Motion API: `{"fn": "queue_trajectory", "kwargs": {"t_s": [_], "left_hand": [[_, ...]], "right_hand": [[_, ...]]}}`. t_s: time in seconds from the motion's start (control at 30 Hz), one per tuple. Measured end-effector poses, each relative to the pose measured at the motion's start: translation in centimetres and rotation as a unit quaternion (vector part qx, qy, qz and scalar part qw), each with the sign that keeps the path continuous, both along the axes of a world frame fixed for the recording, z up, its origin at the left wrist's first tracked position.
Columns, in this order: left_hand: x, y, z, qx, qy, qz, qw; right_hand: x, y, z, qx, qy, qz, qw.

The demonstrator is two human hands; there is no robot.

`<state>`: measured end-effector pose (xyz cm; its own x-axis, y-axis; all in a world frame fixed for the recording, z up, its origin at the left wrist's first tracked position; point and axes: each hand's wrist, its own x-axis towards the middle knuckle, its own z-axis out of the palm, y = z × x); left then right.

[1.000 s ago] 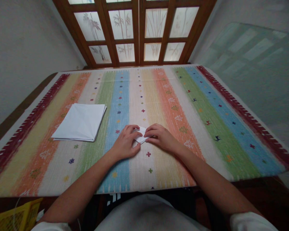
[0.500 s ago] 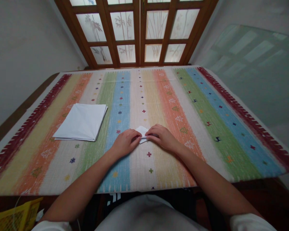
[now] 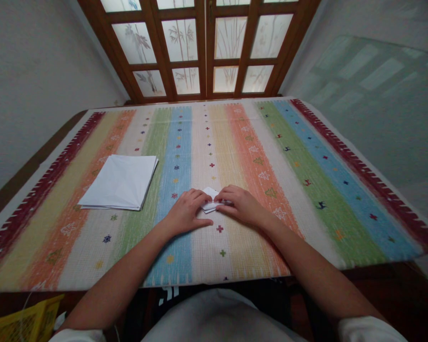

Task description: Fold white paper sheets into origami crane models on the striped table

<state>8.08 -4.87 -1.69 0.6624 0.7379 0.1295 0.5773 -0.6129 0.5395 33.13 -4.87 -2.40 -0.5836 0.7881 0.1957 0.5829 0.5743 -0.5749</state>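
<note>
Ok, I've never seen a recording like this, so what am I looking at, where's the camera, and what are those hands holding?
This picture comes from a camera worn on a person's head, looking forward and down, so the arms reach in from the bottom. No machine is involved, just two bare hands. The left hand and right hand meet over a small folded piece of white paper, holding it against a striped cloth covering the table. A pile of folded white paper lies further left on the cloth.

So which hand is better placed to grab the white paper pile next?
Probably the left hand. It sits closer to the paper pile, while the right hand is farther away, on the other side of the small folded paper.
</note>
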Motion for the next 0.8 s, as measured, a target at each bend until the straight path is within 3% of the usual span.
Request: {"fn": "queue_trajectory", "kwargs": {"t_s": [0.27,0.4,0.57,0.67,0.8], "left_hand": [[-0.15,-0.14,0.08,-0.018,-0.03,-0.006,0.999],[-0.14,-0.36,0.26,-0.058,-0.137,0.069,0.986],[-0.04,-0.16,0.52,-0.163,-0.256,0.148,0.941],[-0.06,0.14,0.26,-0.18,-0.24,0.163,0.94],[0.11,0.17,-0.32,-0.13,-0.153,0.158,0.967]], "right_hand": [[0.27,0.1,0.17,-0.015,0.018,-0.01,1.0],[0.14,-0.03,0.35,-0.081,0.091,-0.051,0.991],[0.21,-0.03,0.83,-0.131,0.161,-0.059,0.976],[0.23,0.15,0.72,-0.147,0.152,-0.064,0.975],[-0.08,0.19,0.21,-0.137,0.121,-0.075,0.98]]}}
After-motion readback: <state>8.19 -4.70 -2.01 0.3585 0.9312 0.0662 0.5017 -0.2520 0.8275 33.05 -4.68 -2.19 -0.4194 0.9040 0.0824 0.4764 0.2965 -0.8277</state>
